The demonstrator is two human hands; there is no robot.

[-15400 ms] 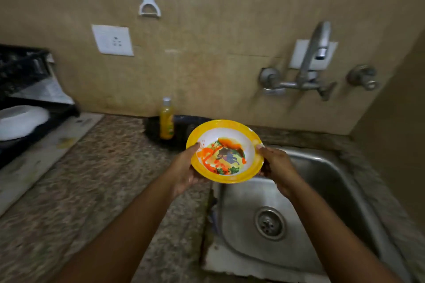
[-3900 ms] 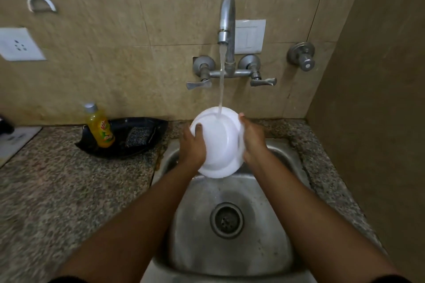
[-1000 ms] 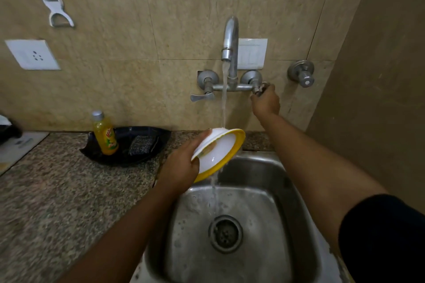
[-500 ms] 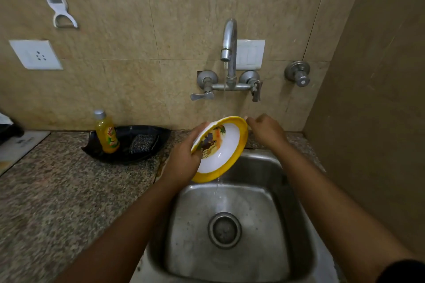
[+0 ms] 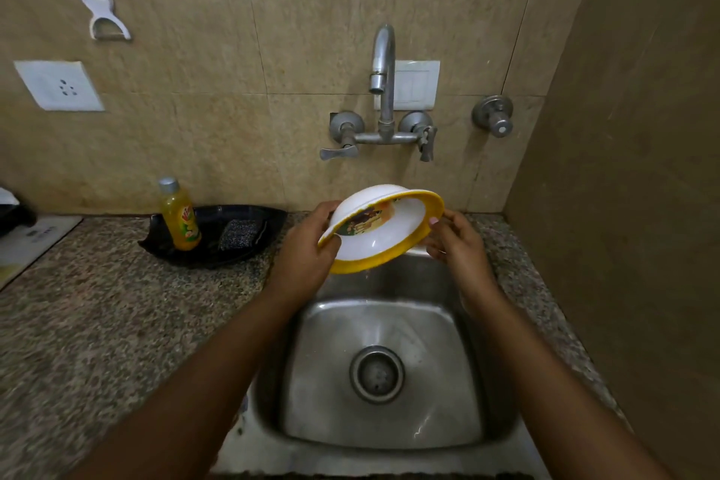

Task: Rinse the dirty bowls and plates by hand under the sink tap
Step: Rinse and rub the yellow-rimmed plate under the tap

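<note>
A yellow-rimmed white bowl (image 5: 383,232) with a printed picture inside is held tilted, its opening facing down and toward me, above the back of the steel sink (image 5: 389,436). My left hand (image 5: 307,249) grips its left rim and my right hand (image 5: 454,242) holds its right rim. A few drops fall from the bowl's lower edge. The wall tap (image 5: 382,62) stands above and behind the bowl with no water running. Its right handle (image 5: 426,142) points down.
A black tray (image 5: 272,218) on the granite counter (image 5: 97,323) left of the sink holds a yellow soap bottle (image 5: 180,214) and a scrub pad (image 5: 238,233). A side wall (image 5: 623,168) stands close on the right. A second valve (image 5: 494,115) is mounted right of the tap.
The water has stopped running. My right hand left the tap handle and came down to the bowl's right rim. The bowl has turned further over, its opening now facing down.
</note>
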